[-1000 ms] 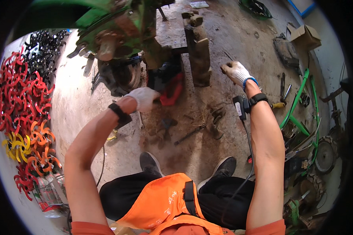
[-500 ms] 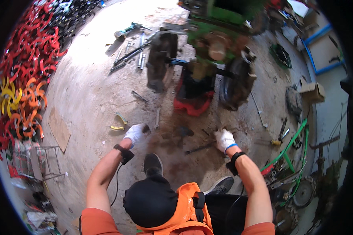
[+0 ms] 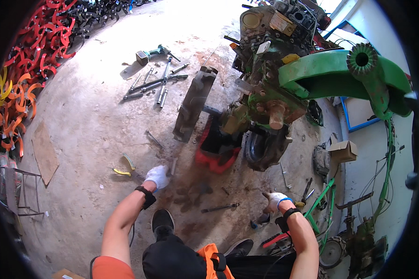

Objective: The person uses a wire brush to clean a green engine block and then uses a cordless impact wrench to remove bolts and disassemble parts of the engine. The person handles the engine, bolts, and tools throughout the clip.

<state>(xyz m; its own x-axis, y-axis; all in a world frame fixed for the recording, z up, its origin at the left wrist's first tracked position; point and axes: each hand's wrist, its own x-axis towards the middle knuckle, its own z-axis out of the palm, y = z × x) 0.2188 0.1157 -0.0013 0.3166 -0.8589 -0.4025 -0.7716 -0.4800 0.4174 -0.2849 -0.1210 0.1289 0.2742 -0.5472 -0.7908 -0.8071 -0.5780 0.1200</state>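
My left hand, in a white glove, reaches low over the floor beside a pale metal wrench. Its fingers are blurred, and I cannot tell whether they touch anything. My right hand, gloved too, hovers further right with thumb and fingers apart and nothing visible between them. Just below it is a small dark tool with a blue end. A dark metal bar lies between my hands. Yellow-handled pliers rest left of my left hand. A dark bladed part sits in the shadow ahead of my feet.
A green machine stands ahead, with a red-and-black part under it and a green curved arm overhanging the right. A cordless power tool and several sockets lie beyond. Red curved blades are piled left. A cardboard box sits right.
My view has swung, bringing more of the green machine into sight. My right hand has moved right, away from the metal bar, which stays on the floor. My left hand remains near the wrench.
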